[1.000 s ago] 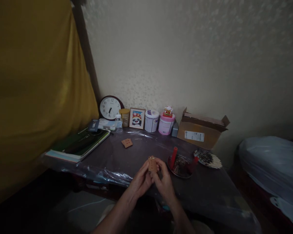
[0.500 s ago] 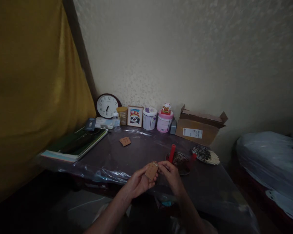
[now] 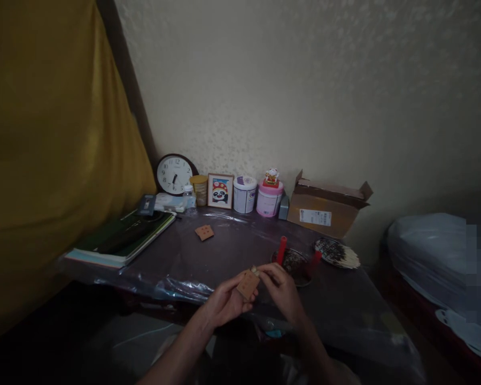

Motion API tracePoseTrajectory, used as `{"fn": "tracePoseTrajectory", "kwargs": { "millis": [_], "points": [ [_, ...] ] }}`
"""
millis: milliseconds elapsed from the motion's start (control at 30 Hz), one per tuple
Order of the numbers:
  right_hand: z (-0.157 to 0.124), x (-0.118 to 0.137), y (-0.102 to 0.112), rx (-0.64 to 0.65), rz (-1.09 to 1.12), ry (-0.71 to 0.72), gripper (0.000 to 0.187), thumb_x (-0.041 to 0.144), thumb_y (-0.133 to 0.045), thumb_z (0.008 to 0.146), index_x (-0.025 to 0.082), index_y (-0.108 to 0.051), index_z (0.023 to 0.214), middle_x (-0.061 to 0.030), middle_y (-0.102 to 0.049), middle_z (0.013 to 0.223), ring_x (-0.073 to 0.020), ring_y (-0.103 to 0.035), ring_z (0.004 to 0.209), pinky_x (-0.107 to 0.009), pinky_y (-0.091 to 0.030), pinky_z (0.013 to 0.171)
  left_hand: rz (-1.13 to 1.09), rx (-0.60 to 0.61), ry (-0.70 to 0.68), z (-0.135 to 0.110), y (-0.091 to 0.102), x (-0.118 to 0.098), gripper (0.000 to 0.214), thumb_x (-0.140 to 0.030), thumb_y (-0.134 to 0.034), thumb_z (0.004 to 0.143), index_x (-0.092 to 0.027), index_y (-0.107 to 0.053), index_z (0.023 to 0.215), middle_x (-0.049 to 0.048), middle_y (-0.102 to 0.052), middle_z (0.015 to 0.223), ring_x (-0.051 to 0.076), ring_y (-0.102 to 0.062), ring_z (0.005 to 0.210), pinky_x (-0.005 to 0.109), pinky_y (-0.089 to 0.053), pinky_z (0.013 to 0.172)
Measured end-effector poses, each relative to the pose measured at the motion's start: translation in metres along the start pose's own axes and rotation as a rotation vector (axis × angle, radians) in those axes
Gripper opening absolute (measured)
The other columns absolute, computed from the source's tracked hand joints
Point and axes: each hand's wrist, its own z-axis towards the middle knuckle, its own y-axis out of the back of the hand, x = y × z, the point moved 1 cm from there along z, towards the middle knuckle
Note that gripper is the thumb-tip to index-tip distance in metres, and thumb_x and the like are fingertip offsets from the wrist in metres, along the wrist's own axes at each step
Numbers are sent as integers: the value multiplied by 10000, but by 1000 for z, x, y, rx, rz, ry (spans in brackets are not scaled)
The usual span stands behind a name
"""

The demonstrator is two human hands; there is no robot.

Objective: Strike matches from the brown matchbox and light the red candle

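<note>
My left hand holds a small brown card with several small dark marks or holes, tilted over the table's front edge. At the card's upper corner, the fingers of my right hand are pinched together by a tiny pale bit, too small to name. Whether those fingers grip that bit or only touch the corner cannot be made out. A similar brown card lies farther back on the plastic-covered table. Just beyond my right hand is a round dish of dark bits, with two red sticks at it.
Right of the dish, a plate bears black bits and pale sticks. A cardboard box, pink tin, white tin, picture frame and clock line the wall. A green book lies left.
The view has shifted slightly. Both hands stay together at the card, with the right fingers moving only a little at its upper corner.
</note>
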Motion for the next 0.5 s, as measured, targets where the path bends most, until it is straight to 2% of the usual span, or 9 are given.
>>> {"fn": "tracePoseTrajectory", "kwargs": {
  "millis": [133, 500],
  "points": [
    [-2, 2, 2, 81, -141, 123, 178, 285, -525, 870, 238, -696, 854, -33, -651, 852, -177, -619, 815, -298, -485, 764, 20, 3, 32, -2, 2, 0, 308, -314, -477, 873, -101, -630, 1034, 110, -702, 788, 159, -650, 687, 248, -452, 609],
    [-6, -6, 7, 193, -195, 172, 146, 255, -542, 867, 249, -687, 869, -18, -630, 830, -161, -614, 772, -283, -488, 719, 65, -6, 101, -7, 5, -2, 299, -311, -510, 852, -106, -620, 1038, 116, -691, 776, 162, -645, 673, 255, -433, 618]
  ]
}}
